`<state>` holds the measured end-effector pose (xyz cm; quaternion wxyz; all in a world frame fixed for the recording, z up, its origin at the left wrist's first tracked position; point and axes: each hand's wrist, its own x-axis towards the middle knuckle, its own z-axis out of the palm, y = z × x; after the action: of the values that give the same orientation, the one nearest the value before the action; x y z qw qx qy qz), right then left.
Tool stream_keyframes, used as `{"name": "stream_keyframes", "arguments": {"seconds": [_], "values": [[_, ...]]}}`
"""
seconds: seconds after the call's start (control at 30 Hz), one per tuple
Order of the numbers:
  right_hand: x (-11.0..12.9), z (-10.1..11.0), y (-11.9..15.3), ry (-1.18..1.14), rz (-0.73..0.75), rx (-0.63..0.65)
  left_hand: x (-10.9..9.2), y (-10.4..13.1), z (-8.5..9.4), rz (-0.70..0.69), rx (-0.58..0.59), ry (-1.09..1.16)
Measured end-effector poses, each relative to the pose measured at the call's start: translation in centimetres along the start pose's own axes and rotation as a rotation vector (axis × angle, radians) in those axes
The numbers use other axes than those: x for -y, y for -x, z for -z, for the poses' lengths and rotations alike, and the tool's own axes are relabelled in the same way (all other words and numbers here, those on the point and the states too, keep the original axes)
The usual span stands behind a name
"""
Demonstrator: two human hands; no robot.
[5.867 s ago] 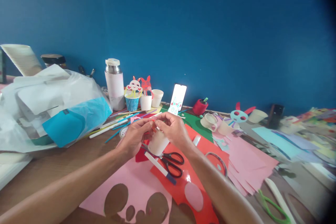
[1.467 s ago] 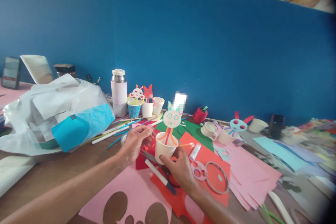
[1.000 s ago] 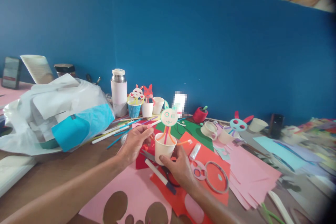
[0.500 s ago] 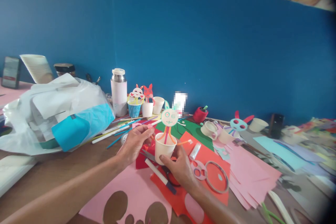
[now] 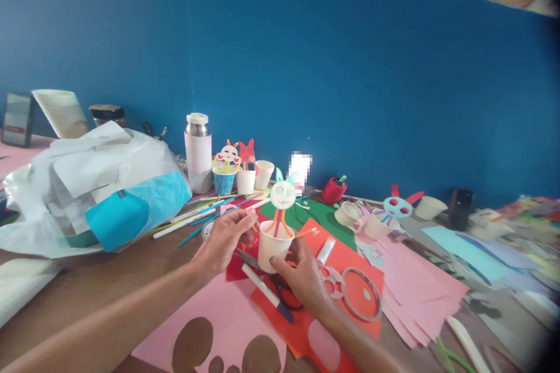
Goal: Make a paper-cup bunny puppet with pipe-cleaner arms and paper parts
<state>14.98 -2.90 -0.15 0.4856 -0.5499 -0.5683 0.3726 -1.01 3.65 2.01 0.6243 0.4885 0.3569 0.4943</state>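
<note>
Mid-surface, right hand [image 5: 301, 273] has the white paper cup [image 5: 273, 249] gripped from its right side, thumb across the front. Rabbit-faced cutout [image 5: 282, 196] stands up out of it. Left hand [image 5: 222, 240] is just beside, pinching what looks like a small pink piece [image 5: 251, 212]. Reads as a fitting step; next move calls for a steady cup and a light left touch.

Below: marker [image 5: 263, 288], scissors [image 5: 292, 298], pink sheet [image 5: 230, 320] with cutouts on the brown surface [image 5: 118, 280]. Behind: flask [image 5: 198, 157], stuffed plastic bag [image 5: 146, 148], plain blue wall [image 5: 271, 41].
</note>
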Motion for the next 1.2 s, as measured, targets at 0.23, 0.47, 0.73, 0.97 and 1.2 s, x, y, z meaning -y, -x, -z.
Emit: {"name": "stream_keyframes", "arguments": {"seconds": [0.23, 0.47, 0.73, 0.97, 1.2], "values": [[-0.6, 2.2, 0.0, 0.276, -0.056, 0.009, 0.1, -0.1, 0.2, -0.026, -0.013, -0.01], [3.6, 4.3, 0.2, 0.543, 0.264, -0.001, 0.1, -0.2, 0.1, -0.061, -0.027, -0.103], [6.8, 1.0, -4.6, 0.537, 0.466, 0.097, -0.2, 0.1, 0.0, -0.059, 0.004, -0.159], [6.9, 0.5, -5.8, 0.511, 0.448, 0.146, -0.3, 0.0, 0.1, -0.067, 0.02, -0.186], [6.5, 0.5, -6.0, 0.467, 0.416, 0.198, -0.5, -0.1, 0.0, -0.044, 0.019, -0.187]]}}
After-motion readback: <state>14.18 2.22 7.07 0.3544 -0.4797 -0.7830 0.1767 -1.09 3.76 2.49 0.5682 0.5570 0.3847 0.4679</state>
